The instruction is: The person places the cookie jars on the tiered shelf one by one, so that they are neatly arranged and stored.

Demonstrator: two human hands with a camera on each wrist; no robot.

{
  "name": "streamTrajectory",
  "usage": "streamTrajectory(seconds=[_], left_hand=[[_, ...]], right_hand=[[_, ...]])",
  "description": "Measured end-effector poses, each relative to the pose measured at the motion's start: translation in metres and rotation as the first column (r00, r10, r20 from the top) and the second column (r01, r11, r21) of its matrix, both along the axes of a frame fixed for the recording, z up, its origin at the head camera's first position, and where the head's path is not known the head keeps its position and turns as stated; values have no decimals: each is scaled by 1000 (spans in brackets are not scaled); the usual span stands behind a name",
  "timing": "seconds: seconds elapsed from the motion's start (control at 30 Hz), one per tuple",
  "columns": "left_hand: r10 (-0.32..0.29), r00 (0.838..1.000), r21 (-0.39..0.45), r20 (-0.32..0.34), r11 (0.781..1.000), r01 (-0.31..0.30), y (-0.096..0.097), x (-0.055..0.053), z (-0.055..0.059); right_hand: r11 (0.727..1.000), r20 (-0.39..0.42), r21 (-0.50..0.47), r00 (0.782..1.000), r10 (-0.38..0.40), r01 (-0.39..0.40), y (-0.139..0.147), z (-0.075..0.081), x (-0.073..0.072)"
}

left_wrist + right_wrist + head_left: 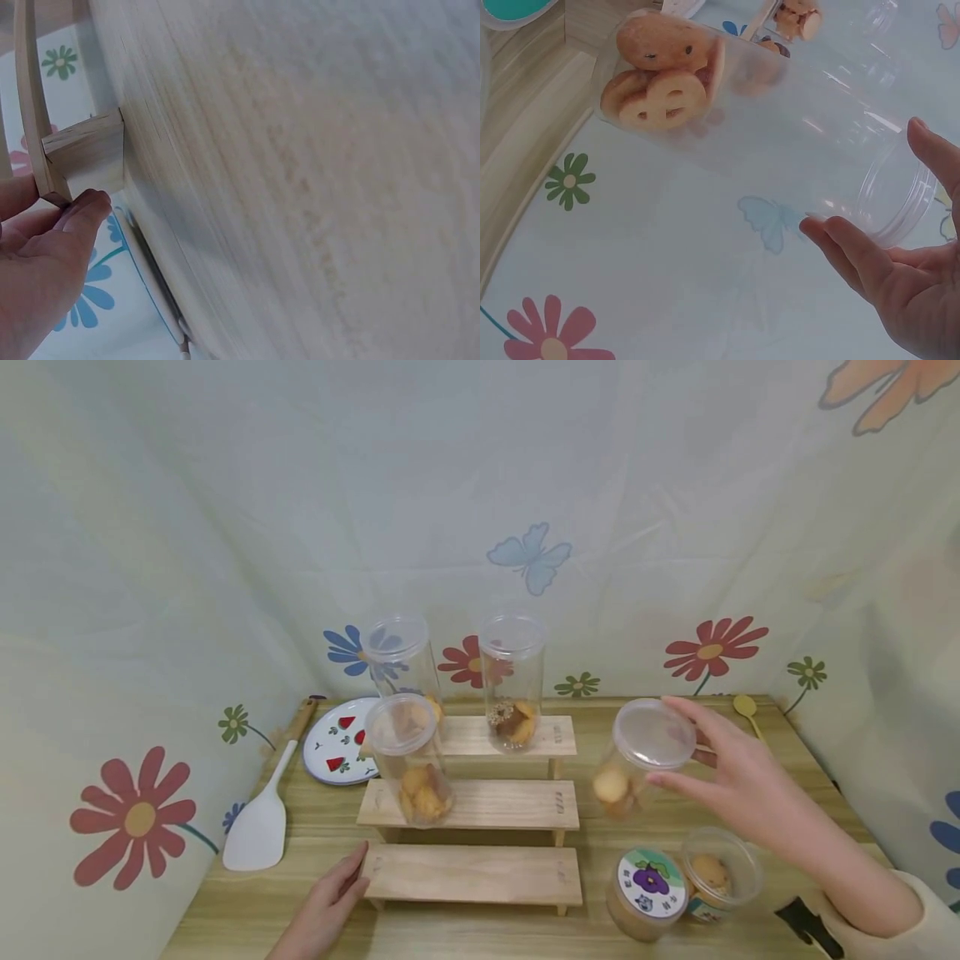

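Note:
In the head view my right hand (723,768) grips a clear lidded jar of cookies (611,785) near its top, to the right of a three-step wooden stand (472,872). In the right wrist view, fingers and thumb lie on either side of the jar's lid end, and cookies with holes (664,97) sit at its far end. My left hand (326,902) pinches the left end of the lowest step; the left wrist view shows fingers on both faces of that board (34,112). One cookie jar (408,768) stands on the middle step, and two jars (513,677) on the top step.
At front right stand a jar with a flower-printed lid (648,893) and a clear-lidded cookie jar (720,872), close to a black object (810,927). A white spatula (258,827) and a patterned plate (330,739) lie left. A yellow spoon (746,708) lies back right.

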State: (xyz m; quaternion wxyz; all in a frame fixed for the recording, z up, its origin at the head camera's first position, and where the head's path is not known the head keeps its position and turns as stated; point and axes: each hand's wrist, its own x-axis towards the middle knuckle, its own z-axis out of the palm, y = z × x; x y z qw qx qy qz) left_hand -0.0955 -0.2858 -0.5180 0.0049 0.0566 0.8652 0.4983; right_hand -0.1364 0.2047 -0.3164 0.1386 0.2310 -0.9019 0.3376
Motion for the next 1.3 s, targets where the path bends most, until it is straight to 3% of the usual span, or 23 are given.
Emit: streamTrajectory(seconds=[0.27, 0.5, 0.9, 1.13, 1.3], left_hand=[[9, 1000, 8, 9, 1000, -9, 0, -1, 0], [13, 1000, 6, -3, 1000, -13, 0, -2, -3], [6, 1000, 1, -15, 1000, -6, 3, 0, 2], [14, 999, -9, 52, 1000, -13, 1, 0, 0], [13, 998, 3, 60, 1000, -13, 1, -1, 0]], right_hand=[[997, -35, -73, 999, 29, -32, -13, 3, 4], [993, -35, -108, 998, 52, -56, -27, -3, 3], [972, 31, -179, 987, 161, -153, -47, -8, -2], [960, 37, -209, 979, 200, -188, -63, -11, -7], [947, 59, -243, 971, 233, -212, -73, -14, -9]])
